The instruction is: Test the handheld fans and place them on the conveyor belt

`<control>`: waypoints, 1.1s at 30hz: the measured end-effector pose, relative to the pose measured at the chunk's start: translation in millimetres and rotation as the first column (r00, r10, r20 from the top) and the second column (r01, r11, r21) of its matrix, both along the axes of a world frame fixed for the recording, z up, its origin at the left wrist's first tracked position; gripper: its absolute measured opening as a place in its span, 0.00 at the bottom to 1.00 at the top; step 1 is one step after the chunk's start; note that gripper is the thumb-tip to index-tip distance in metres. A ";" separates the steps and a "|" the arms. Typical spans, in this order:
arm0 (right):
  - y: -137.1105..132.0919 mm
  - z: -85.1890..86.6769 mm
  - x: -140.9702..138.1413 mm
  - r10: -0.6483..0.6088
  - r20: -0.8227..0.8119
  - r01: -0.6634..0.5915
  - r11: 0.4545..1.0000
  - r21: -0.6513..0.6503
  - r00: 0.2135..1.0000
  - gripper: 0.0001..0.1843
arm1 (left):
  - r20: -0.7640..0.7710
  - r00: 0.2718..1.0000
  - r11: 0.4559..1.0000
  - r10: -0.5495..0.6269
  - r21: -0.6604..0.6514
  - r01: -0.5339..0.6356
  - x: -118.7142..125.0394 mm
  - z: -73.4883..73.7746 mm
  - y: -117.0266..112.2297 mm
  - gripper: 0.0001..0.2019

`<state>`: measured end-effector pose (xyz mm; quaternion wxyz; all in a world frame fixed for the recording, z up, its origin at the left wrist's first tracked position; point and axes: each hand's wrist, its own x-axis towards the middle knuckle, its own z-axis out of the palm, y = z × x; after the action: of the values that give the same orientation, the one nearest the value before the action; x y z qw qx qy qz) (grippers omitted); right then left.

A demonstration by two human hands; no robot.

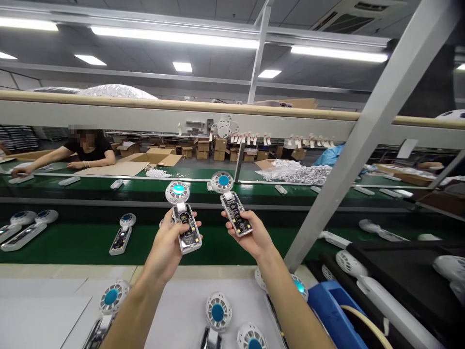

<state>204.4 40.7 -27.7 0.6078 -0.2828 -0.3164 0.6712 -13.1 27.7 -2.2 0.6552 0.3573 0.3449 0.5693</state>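
Handheld fan (186, 228) held firm in left hand (165, 247), closed round clear body; second fan (235, 213) gripped likewise in right hand (252, 235).

The person holds both bare arms out in front, angled inward toward each other. The left forearm (132, 312) climbs from low in the view, and the right forearm (294, 308) slants up to meet it from the other side. Both wrists are raised and tipped slightly back. The left grip (169, 245) is closed, its fingers (167, 224) curled up and around, the palm turned inward. The right grip (250, 234) is closed too, palm up, with its fingers (232, 224) bent at the inner edge. The two grips stay near each other, at about the same height, without touching.
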 end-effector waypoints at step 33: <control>-35.2 8.1 -24.3 -0.195 0.398 0.058 0.942 0.331 0.896 0.37 | -0.091 0.940 0.868 -0.330 0.361 0.340 7.4 -20.8 3.8 0.34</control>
<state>180.1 5.6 -19.6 0.6039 -0.3430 -0.5235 0.4935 -5.7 31.5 -23.0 0.6595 0.5367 0.1723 0.4973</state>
